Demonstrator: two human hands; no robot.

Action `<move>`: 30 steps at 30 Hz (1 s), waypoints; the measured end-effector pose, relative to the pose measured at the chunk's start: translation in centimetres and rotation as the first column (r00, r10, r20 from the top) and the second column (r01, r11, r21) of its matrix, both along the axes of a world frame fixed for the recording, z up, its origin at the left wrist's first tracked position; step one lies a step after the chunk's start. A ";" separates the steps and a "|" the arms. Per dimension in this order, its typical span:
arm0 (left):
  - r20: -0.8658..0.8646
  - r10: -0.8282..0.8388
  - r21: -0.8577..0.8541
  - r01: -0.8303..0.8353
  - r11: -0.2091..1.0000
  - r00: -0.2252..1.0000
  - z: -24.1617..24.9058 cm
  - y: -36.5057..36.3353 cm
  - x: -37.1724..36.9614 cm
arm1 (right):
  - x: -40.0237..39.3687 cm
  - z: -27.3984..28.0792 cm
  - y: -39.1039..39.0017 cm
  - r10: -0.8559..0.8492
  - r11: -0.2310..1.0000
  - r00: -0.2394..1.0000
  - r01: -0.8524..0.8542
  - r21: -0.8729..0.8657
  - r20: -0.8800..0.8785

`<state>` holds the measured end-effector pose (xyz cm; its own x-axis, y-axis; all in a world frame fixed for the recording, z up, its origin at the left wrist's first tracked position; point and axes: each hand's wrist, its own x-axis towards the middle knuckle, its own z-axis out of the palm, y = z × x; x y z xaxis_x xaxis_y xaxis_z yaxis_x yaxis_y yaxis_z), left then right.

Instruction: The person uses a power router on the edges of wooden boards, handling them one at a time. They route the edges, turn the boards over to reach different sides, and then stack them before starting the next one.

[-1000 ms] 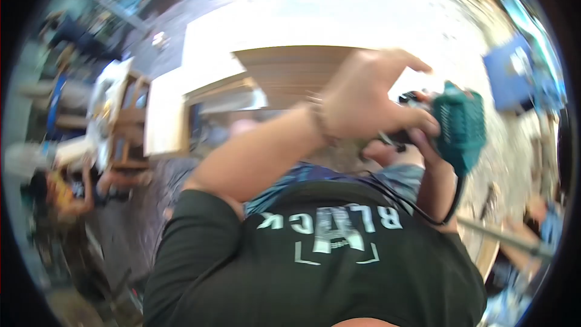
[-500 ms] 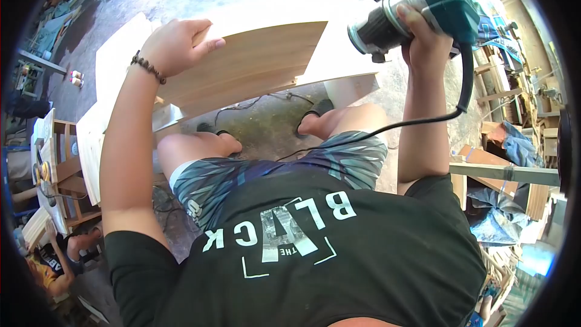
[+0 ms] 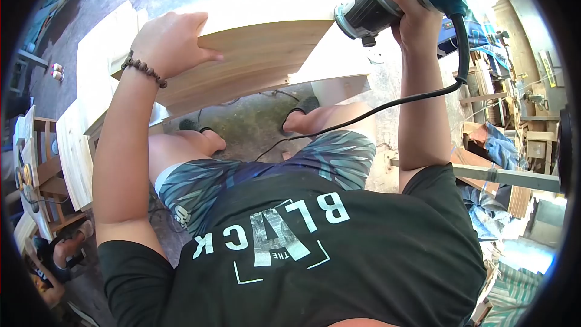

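Note:
My right hand [image 3: 417,18] is wrapped around a trim router [image 3: 378,9] with a teal motor housing and a dark base. It is held up at the right end of a pale wooden board [image 3: 254,54], its base overlapping the board's corner in this view. The router's black cord [image 3: 387,104] loops down across my lap. My left hand [image 3: 172,42], with a beaded bracelet at the wrist, grips the board's upper edge at its left end. The thumb lies along the near face, and the fingers go over the top out of sight.
More pale boards [image 3: 72,151] stand at the left. Beyond them, a person's leg [image 3: 72,245] shows beside a wooden frame [image 3: 45,163]. Stacked timber and a metal bar [image 3: 508,175] are on the right. Cables lie on the concrete floor [image 3: 242,121] near my feet.
The router in my right hand has shifted left and slightly up, closer to the board's right end. My left hand has settled further onto the board's edge. The whole view has shifted a little.

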<state>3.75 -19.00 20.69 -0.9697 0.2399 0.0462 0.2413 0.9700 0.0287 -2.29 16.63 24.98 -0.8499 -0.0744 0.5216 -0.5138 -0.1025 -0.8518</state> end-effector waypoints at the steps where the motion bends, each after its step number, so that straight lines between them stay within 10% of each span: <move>1: -0.007 -0.003 0.005 0.003 1.000 1.000 -0.2 -0.1 -0.1 | 0.1 0.2 -0.4 0.004 1.000 1.000 -0.004 -0.002 0.000; 30: -0.067 -0.047 0.015 0.048 0.999 0.997 -0.5 -0.2 -0.3 | -0.5 0.2 -1.3 0.081 0.996 0.997 -0.080 0.024 -0.019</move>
<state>3.41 -19.18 20.17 -0.9518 0.2845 0.1145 0.2893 0.9569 0.0266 -2.81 15.31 25.14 -0.8303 -0.1547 0.5354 -0.5213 -0.1243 -0.8443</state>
